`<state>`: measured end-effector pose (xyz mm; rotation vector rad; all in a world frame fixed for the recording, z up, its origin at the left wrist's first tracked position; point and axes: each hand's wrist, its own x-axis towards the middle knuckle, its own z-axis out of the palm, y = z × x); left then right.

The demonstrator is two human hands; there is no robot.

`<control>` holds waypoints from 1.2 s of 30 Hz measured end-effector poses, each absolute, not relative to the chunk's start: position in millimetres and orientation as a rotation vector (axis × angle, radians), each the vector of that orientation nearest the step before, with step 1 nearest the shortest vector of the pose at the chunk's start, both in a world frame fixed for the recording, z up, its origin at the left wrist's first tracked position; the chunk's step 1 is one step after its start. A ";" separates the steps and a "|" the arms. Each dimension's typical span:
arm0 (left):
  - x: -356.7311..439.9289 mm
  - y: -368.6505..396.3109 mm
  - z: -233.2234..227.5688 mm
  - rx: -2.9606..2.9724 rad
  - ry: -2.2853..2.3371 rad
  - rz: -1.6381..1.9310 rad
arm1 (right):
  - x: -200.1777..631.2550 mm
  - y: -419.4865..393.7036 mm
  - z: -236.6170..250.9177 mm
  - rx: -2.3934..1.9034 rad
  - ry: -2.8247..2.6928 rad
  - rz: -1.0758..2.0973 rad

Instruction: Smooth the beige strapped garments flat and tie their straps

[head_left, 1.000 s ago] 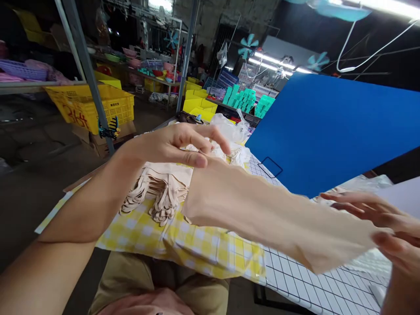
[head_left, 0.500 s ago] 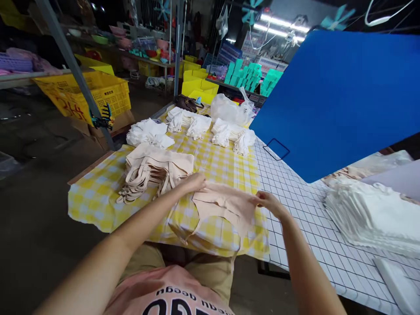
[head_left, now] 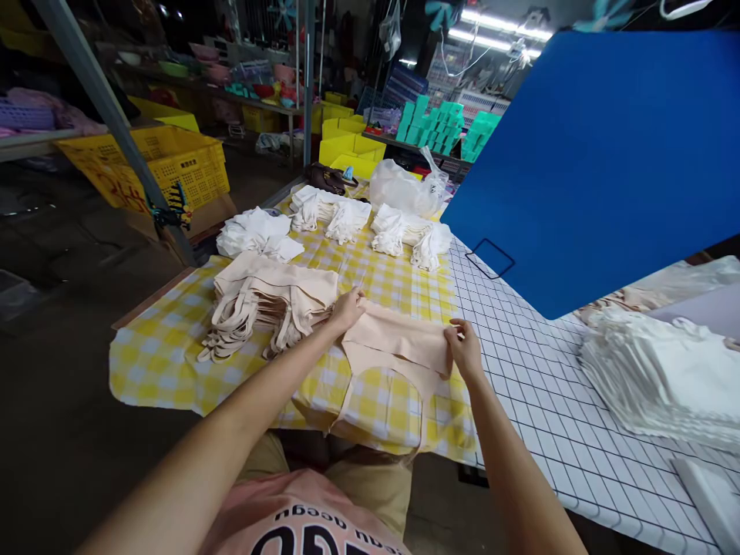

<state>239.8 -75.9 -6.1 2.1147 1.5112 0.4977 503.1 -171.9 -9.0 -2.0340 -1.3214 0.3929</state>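
Note:
A beige strappy camisole top (head_left: 398, 339) lies spread flat on the yellow checked cloth (head_left: 375, 408), its two thin straps trailing toward me over the cloth's front edge. At its upper left corner, my left hand (head_left: 348, 310) is closed, with the fingertips pinching the fabric. My right hand (head_left: 465, 351) grips the upper right corner between thumb and fingers. Just left of my left hand sits a stack of folded beige tops (head_left: 271, 289), their straps hanging down in loops at the front.
Folded white tops (head_left: 332, 210) and a second white stack (head_left: 410, 231) lie farther back, near a crumpled white pile (head_left: 257, 233). A large blue board (head_left: 601, 169) leans over the right side. White garments (head_left: 659, 378) are stacked on the grid-patterned cloth (head_left: 520, 385).
The beige top now lies flatter and smoother on the cloth, where before it was being lifted and stretched. Both hands have moved slightly away from me.

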 end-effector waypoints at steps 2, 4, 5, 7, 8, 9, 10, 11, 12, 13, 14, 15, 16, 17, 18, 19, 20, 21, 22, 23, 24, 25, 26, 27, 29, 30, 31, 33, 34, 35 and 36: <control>243.1 -77.4 -9.4 2.143 1.530 0.521 | 498.5 -166.5 -12.3 -2.084 -1.334 0.353; 246.7 -84.3 -18.4 2.208 1.527 0.517 | 488.5 -164.1 -19.5 -2.134 -1.342 0.289; 248.3 -89.5 -24.6 2.273 1.492 0.491 | 482.1 -164.3 -24.3 -2.148 -1.367 0.256; 250.1 -101.4 -37.9 2.424 1.372 0.401 | 469.5 -167.4 -34.7 -2.162 -1.528 0.219; 249.9 -107.4 -44.1 2.485 1.314 0.348 | 464.4 -170.1 -40.0 -2.174 -1.647 0.216; 248.6 -113.1 -49.5 2.522 1.272 0.304 | 460.7 -173.5 -44.9 -2.195 -1.769 0.219; 246.3 -118.2 -53.9 2.535 1.254 0.274 | 458.7 -177.5 -49.4 -2.227 -1.872 0.222; 242.9 -122.7 -57.2 2.539 1.255 0.256 | 458.4 -182.0 -53.2 -2.271 -1.938 0.218; 238.7 -126.6 -59.7 2.543 1.263 0.249 | 459.7 -187.0 -56.4 -2.318 -1.958 0.210; 234.1 -129.9 -61.3 2.555 1.266 0.249 | 462.4 -192.4 -58.9 -2.358 -1.960 0.193; 229.4 -132.6 -62.2 2.573 1.269 0.260 | 466.0 -198.0 -60.7 -2.388 -1.957 0.175; 225.1 -134.6 -62.2 2.591 1.277 0.276 | 470.0 -203.5 -61.8 -2.409 -1.950 0.158; 221.6 -135.7 -61.4 2.607 1.289 0.296 | 474.2 -208.7 -62.3 -2.418 -1.946 0.146; 219.2 -135.8 -59.6 2.622 1.303 0.318 | 478.2 -213.0 -62.0 -2.416 -1.942 0.140; 218.4 -134.7 -56.9 2.635 1.311 0.337 | 481.6 -216.2 -60.9 -2.404 -1.933 0.139; 219.1 -132.3 -53.3 2.644 1.318 0.345 | 484.2 -217.8 -59.2 -2.387 -1.908 0.137; 221.5 -128.9 -49.2 2.646 1.332 0.349 | 485.8 -217.6 -56.8 -2.371 -1.866 0.130; 225.5 -124.8 -45.0 2.642 1.358 0.355 | 486.2 -215.7 -54.1 -2.358 -1.815 0.117; 230.9 -120.5 -41.2 2.637 1.388 0.365 | 485.2 -212.1 -51.4 -2.354 -1.758 0.097; 237.3 -116.4 -38.4 2.629 1.417 0.375 | 482.8 -207.3 -49.0 -2.355 -1.704 0.073; 244.2 -113.2 -36.9 2.621 1.435 0.380 | 479.1 -201.7 -47.3 -2.358 -1.669 0.051; 250.9 -111.0 -36.8 2.612 1.436 0.374 | 474.1 -195.9 -46.3 -2.365 -1.662 0.041; 256.7 -110.0 -38.1 2.604 1.421 0.356 | 468.3 -190.7 -46.2 -2.376 -1.680 0.043; 261.3 -110.0 -40.5 2.595 1.404 0.330 | 462.2 -186.3 -47.0 -2.391 -1.711 0.053; 265.3 -111.8 -47.0 2.573 1.401 0.288 | 451.6 -181.7 -50.3 -2.433 -1.792 0.081; 264.7 -113.0 -50.3 2.567 1.412 0.281 | 448.2 -181.6 -52.4 -2.453 -1.830 0.093; 262.4 -114.1 -53.1 2.565 1.424 0.279 | 446.6 -182.8 -54.3 -2.468 -1.857 0.100; 254.7 -115.5 -56.9 2.564 1.434 0.263 | 448.6 -188.1 -57.3 -2.481 -1.890 0.105; 250.1 -115.8 -57.7 2.560 1.438 0.249 | 451.6 -191.6 -58.1 -2.486 -1.894 0.106; 245.6 -116.0 -57.9 2.552 1.448 0.235 | 455.4 -195.1 -58.5 -2.492 -1.889 0.106; 241.6 -116.1 -57.5 2.543 1.462 0.223 | 459.5 -198.3 -58.2 -2.500 -1.876 0.109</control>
